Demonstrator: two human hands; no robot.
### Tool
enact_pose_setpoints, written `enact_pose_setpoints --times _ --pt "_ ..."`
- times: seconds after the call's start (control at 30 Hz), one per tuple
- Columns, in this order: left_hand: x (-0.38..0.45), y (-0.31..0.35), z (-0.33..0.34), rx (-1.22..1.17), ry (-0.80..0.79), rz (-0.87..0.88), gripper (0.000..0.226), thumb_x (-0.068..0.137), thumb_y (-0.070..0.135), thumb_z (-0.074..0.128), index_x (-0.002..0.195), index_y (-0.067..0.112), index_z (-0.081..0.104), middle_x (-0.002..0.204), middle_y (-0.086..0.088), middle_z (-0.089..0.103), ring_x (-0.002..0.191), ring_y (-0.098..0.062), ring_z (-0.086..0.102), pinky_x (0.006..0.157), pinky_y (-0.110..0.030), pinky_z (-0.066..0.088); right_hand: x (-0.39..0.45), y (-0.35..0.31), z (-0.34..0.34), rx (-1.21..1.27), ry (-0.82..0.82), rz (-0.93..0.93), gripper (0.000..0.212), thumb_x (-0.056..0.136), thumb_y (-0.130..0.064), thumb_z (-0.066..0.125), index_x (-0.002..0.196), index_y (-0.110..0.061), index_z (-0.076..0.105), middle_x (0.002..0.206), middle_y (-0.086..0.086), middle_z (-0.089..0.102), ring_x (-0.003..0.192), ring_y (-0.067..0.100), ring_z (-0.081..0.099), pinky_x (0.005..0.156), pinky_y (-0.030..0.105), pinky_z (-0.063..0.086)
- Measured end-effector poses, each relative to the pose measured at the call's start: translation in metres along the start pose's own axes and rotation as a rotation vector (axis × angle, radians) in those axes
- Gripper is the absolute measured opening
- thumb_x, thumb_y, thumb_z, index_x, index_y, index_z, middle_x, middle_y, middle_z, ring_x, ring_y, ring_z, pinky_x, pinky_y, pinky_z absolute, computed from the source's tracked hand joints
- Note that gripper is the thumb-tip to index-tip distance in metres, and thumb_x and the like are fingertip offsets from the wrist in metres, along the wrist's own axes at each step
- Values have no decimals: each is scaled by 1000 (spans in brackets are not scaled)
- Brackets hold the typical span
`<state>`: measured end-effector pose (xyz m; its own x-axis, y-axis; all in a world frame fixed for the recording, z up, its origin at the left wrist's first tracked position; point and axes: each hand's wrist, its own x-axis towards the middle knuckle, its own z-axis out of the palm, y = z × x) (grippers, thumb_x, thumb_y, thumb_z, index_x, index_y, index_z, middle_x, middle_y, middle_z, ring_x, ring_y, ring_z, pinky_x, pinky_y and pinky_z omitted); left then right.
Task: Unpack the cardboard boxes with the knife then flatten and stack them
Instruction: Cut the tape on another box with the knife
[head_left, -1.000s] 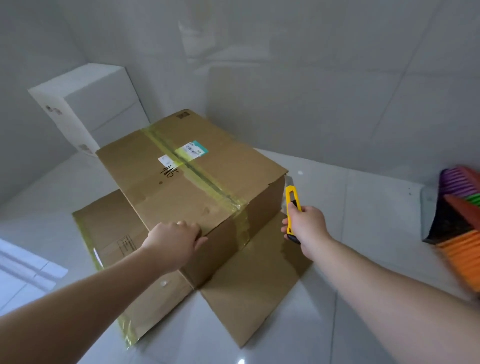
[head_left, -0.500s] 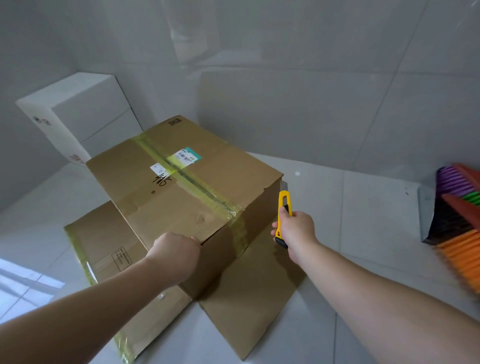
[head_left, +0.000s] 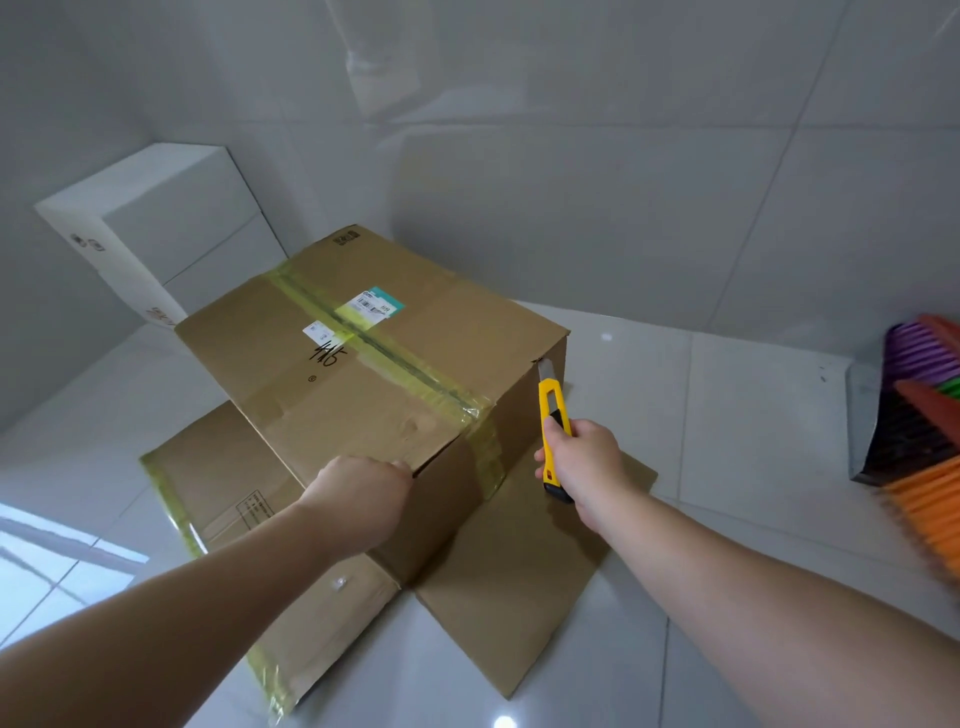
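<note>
A large taped cardboard box (head_left: 363, 374) stands on a flattened cardboard box (head_left: 509, 566) lying on the tiled floor. Yellowish tape runs along its top seam, with two labels beside it. My left hand (head_left: 358, 499) grips the box's near top corner, fingers curled over the edge. My right hand (head_left: 582, 462) holds a yellow utility knife (head_left: 551, 426) with its blade out. The blade tip touches the box's right top edge near the far corner.
A white box (head_left: 156, 228) stands against the wall at the back left. Colourful brooms and a dark dustpan (head_left: 914, 426) lean at the right edge. Tiled walls close in behind the boxes. Glossy floor tiles (head_left: 727, 415) surround the cardboard.
My right hand has lifted the knife and brought its blade up to the box's right top edge. The left hand stays on the near corner. The camera moved slightly.
</note>
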<state>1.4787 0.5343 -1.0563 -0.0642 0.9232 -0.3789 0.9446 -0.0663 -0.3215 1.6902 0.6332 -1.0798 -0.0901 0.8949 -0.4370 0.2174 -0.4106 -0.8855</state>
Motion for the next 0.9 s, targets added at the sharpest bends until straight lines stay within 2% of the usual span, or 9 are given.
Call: enact_pose_setpoints --times 0.13,0.23,0.33,0.47,0.67,0.77,0.9 --pt "7 11 -15 26 8 -15 21 86 6 36 99 15 50 66 4 46 66 -22 53 59 -32 42 5 -6 -9 1 -10 0 21 97 -29 51 89 -12 61 69 5 63 51 18 57 47 23 43" --pt "7 16 -20 32 7 -15 24 88 5 36 102 15 53 66 6 43 67 -21 50 60 -31 40 4 -7 -12 -9 -49 0 21 98 -27 51 90 -11 62 67 5 61 48 17 54 43 21 44" --pt "7 16 -19 49 10 -21 20 87 4 36 95 16 50 63 6 42 62 -19 46 58 -31 38 5 -6 -14 -26 -75 11 21 97 -28 51 89 -11 62 64 5 60 44 16 52 38 16 41" --pt "6 18 -14 16 21 -33 14 86 4 37 87 18 40 63 5 42 61 -21 46 55 -31 36 4 -3 -14 -44 -75 5 22 97 -27 51 87 -11 62 63 4 60 43 15 52 37 16 40" --pt "15 17 -15 38 72 -6 11 87 5 38 82 15 41 60 3 42 50 -19 38 48 -30 30 -2 -1 -5 -86 -75 -7 26 96 -28 52 79 -11 61 64 5 61 46 17 54 39 19 43" --pt "21 22 -20 15 97 0 11 87 5 39 84 14 43 61 2 43 50 -18 38 51 -31 32 1 -12 -7 -85 -67 11 25 97 -28 52 78 -14 60 67 6 63 52 19 55 43 21 45" --pt "28 26 -24 0 118 7 12 91 8 39 84 15 47 62 3 47 52 -18 44 50 -31 35 -5 -6 -9 -97 -98 21 26 97 -26 53 79 -9 61 69 9 62 49 18 54 42 21 45"
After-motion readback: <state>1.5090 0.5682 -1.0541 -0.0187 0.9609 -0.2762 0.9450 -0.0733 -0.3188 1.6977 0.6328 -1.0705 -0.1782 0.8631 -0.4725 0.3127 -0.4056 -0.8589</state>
